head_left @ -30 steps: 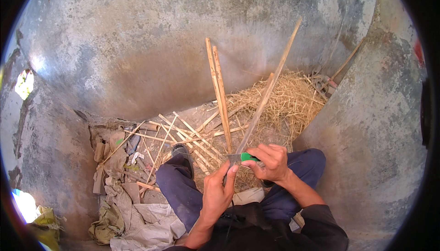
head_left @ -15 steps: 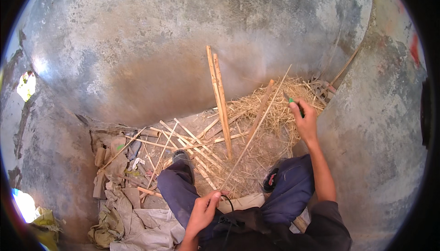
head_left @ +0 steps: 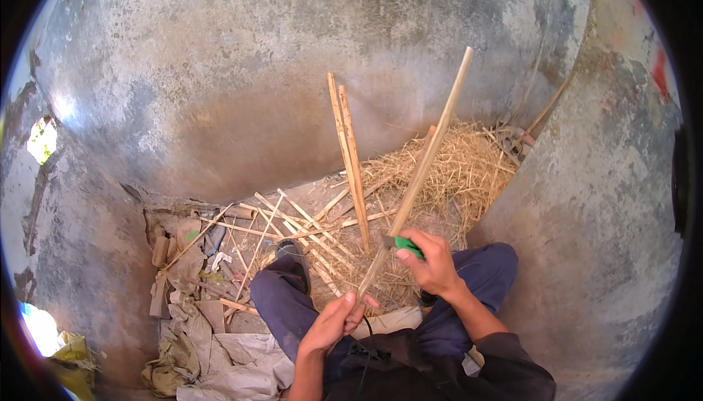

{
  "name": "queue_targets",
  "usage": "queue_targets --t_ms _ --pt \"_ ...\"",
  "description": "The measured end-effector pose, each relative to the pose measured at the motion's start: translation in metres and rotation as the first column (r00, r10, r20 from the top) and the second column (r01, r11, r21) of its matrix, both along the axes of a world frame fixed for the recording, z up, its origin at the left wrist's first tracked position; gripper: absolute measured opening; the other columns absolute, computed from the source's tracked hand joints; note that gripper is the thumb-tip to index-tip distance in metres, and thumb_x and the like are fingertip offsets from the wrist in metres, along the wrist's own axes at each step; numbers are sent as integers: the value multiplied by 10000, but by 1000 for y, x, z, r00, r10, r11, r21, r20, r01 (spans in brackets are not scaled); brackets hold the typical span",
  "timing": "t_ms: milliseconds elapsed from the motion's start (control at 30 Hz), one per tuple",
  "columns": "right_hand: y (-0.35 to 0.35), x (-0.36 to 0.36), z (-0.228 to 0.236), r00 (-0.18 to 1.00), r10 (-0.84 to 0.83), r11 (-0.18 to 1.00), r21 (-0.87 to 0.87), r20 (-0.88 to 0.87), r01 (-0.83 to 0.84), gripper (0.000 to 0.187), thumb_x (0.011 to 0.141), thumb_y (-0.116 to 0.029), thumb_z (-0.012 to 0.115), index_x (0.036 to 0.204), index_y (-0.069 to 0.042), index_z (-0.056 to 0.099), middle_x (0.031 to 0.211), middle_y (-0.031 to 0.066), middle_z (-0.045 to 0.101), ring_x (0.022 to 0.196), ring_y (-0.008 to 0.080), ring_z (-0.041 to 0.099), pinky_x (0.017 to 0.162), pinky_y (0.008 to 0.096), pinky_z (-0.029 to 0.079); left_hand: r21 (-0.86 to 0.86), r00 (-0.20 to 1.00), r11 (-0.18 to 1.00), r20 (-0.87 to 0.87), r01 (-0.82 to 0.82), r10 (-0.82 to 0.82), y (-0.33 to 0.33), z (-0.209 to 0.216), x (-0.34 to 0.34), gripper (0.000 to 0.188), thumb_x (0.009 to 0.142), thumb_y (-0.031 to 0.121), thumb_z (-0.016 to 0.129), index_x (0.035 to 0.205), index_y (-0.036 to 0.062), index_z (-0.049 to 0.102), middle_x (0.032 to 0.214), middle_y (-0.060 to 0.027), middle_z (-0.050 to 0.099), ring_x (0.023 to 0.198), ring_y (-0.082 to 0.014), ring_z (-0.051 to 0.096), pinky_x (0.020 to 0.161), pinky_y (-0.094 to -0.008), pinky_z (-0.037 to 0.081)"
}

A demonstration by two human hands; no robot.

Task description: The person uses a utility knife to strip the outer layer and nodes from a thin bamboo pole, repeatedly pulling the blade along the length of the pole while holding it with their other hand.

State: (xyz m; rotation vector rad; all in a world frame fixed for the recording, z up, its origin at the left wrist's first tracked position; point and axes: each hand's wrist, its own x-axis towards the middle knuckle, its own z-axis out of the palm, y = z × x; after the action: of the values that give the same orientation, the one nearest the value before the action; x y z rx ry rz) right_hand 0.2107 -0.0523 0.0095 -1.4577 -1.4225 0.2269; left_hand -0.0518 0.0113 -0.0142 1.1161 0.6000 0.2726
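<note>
Two hands are back on the one long bamboo strip (head_left: 425, 159), where half a second ago only your left held it. Your right hand (head_left: 433, 262), which had swung far out over the straw pile (head_left: 454, 174), has returned to the strip's lower part, fist closed around a green-handled knife (head_left: 405, 245) (its blade is too small to make out). Your left hand (head_left: 338, 319) is curled tight around the strip's near end, just above your lap. The strip itself has tipped from a low slant to a steep one, its far end rising against the grey concrete wall (head_left: 293, 71). That reads to me as one shaving stroke finished and the next one being set up from the bottom again.

Counted: one strip in hand, one knife, and two upright sticks (head_left: 350, 152) leaning side by side against the wall. Loose splints (head_left: 293, 225) lie crossed on the ground by your left knee, roughly ten, though they overlap too much for an exact tally. Crumpled sacks (head_left: 212, 357) lie at lower left, number unclear.
</note>
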Motion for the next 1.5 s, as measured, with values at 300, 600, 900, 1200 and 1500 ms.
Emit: queue_targets --t_ms 300,600,900,1200,1500 --pt "-6 -26 -10 968 -91 995 57 233 80 270 968 -326 824 1068 -77 796 920 76 780 712 305 755 612 392 569 748 937 655 -148 -102 315 -18 34 30 423 1209 318 444 1188 -7 715 702 -171 567 641 -386 606 624 -476 461" --pt "-11 -28 -13 955 -85 992 111 286 55 280 916 -309 863 1037 -67 795 854 85 753 674 293 732 590 379 550 861 885 492 -121 -131 449 -25 33 47 248 1163 218 560 1178 23 713 735 -253 640 690 -482 673 618 -534 476" --pt "11 17 -21 933 -237 955 239 270 173 284 980 -354 816 1062 -82 840 856 100 796 639 250 740 564 395 544 827 881 552 -179 -106 438 -28 34 39 256 1161 229 566 1166 26 722 727 -247 636 684 -464 682 619 -524 483" --pt "42 174 3 854 -519 854 49 20 518 459 1077 -479 693 1090 -34 803 670 44 592 598 143 531 568 364 391 772 893 627 -202 -108 402 -44 4 -20 288 1172 218 535 1166 25 749 744 -224 635 684 -386 678 668 -448 513" --pt "36 98 -9 917 -63 992 -123 -393 16 468 1051 -482 733 1151 -25 753 860 20 726 878 156 681 774 345 538 347 980 937 -197 29 43 14 -31 -37 533 1236 360 382 1280 -36 737 733 31 456 666 -90 432 625 -288 391"
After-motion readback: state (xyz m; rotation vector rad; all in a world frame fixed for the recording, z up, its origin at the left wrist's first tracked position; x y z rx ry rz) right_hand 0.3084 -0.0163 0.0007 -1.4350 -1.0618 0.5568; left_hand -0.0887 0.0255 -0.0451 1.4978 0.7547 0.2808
